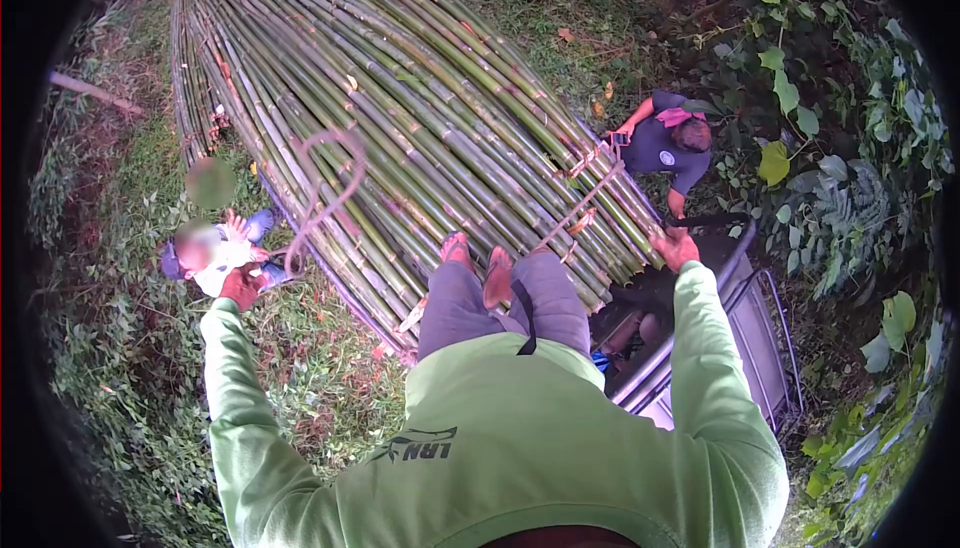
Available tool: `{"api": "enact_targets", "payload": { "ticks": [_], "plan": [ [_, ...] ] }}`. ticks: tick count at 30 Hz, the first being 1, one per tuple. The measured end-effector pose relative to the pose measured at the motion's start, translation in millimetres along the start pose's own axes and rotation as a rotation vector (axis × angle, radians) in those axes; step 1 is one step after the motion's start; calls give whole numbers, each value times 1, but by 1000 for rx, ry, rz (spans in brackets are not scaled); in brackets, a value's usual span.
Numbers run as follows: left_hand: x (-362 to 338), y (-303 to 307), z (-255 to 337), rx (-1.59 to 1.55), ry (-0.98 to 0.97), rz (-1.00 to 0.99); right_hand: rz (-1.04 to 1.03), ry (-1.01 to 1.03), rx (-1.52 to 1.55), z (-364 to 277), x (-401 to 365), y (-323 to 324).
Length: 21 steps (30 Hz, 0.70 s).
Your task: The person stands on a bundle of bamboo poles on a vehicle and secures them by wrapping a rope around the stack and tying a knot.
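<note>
A large bundle of green bamboo poles (400, 98) stretches away under my sandalled feet. My left hand (240, 288) is out to the left with its fingers closed, and a pale rope (345, 188) loops through the air beside it over the poles. Out at the right, my right hand (676, 247) is beside the cut pole ends, fingers apart, with nothing visible in it. Another stretch of rope (585, 203) crosses the poles between my feet and the right edge of the bundle.
One person (215, 253) stands in the grass at the left, hands raised near the rope. Another person (672, 143) in a dark shirt is at the bundle's right edge. A metal vehicle side (735, 288) with rails lies below my right arm. Leafy plants (850, 188) grow close on the right.
</note>
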<state>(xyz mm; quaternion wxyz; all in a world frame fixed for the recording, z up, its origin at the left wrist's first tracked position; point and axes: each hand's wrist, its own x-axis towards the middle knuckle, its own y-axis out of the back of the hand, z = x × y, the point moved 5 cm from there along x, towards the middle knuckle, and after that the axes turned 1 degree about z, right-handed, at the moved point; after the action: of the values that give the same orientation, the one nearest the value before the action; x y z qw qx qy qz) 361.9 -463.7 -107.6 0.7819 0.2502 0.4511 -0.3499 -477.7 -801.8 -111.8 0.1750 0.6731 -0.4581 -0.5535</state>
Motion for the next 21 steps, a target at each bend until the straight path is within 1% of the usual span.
{"api": "enact_targets", "payload": {
  "ticks": [1,2,3,5,6,7,9,10,12,13,14,15,16,17,18,19,20,21],
  "plan": [
    [0,-13,28,231,-119,-60,48,-49,80,48,22,-10],
    [-2,-27,55,455,-252,-94,70,-55,26,34,9,-1],
    [19,-13,76,690,-307,-41,89,-60,-27,15,-8,8],
    [22,-49,119,957,-431,34,53,-127,-100,78,10,-25],
    [23,-68,140,1088,-489,85,-35,-115,-103,86,13,-42],
    [17,-109,158,1179,-521,113,-125,-100,-113,93,18,-56],
    [34,-171,167,1184,-568,122,-320,-72,-403,163,66,-132],
    [49,-189,170,1185,-580,134,-571,-36,-532,199,94,-180],
    [127,-200,137,945,-659,24,-740,43,-664,191,158,-212],
    [104,-269,136,811,-612,32,-684,77,-659,163,172,-210],
    [114,-294,123,1085,-452,134,-812,-112,-538,126,201,-200],
    [168,-276,78,1011,-400,-35,-661,-140,-313,128,233,-205],
    [170,-301,61,1209,-240,117,-518,-141,-68,130,265,-209],
    [188,-308,34,1312,-342,61,-393,-108,157,126,294,-211],
    [198,-320,13,1347,-226,22,-368,-21,16,93,310,-188],
    [208,-328,-4,1329,-213,48,-420,-35,-15,54,314,-169],
    [223,-329,-23,1324,-75,41,-420,4,-104,52,330,-169],
    [236,-333,-40,1261,-24,77,-423,35,-195,63,344,-172]
  ]
}}
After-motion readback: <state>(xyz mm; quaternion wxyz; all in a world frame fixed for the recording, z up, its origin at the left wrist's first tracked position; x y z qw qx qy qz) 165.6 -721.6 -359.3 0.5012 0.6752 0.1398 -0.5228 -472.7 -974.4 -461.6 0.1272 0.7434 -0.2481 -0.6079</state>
